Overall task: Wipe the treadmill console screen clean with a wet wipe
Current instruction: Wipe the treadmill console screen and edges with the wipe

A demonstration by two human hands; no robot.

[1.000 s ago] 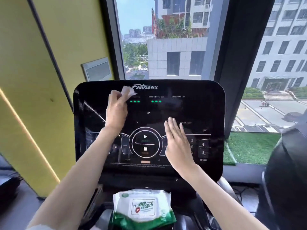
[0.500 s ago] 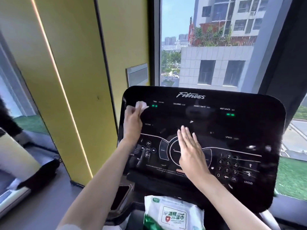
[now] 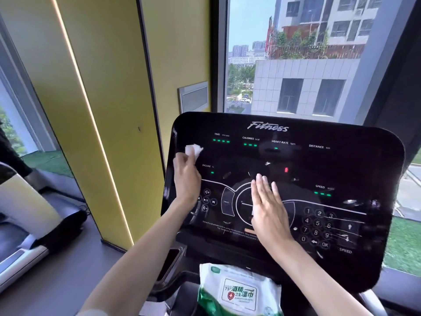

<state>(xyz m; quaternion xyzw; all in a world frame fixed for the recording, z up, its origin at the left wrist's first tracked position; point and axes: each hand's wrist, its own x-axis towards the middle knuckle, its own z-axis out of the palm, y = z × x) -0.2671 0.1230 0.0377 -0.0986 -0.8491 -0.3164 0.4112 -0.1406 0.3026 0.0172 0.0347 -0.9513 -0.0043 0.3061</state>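
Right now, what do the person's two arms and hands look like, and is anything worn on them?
Both forearms are bare. The left hand and right hand wear no gloves, rings or watch that show. A pale sleeve edge shows only at the left arm's bottom.

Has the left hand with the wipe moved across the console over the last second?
Yes. The left hand holding the wet wipe has slid left across the console screen, from beside the Fitness logo to the left edge, beyond the TIME readout.

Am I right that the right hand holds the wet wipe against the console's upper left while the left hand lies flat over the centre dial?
No, swapped: in the head view the left hand holds the wet wipe on the console; the right hand lies flat over the dial.
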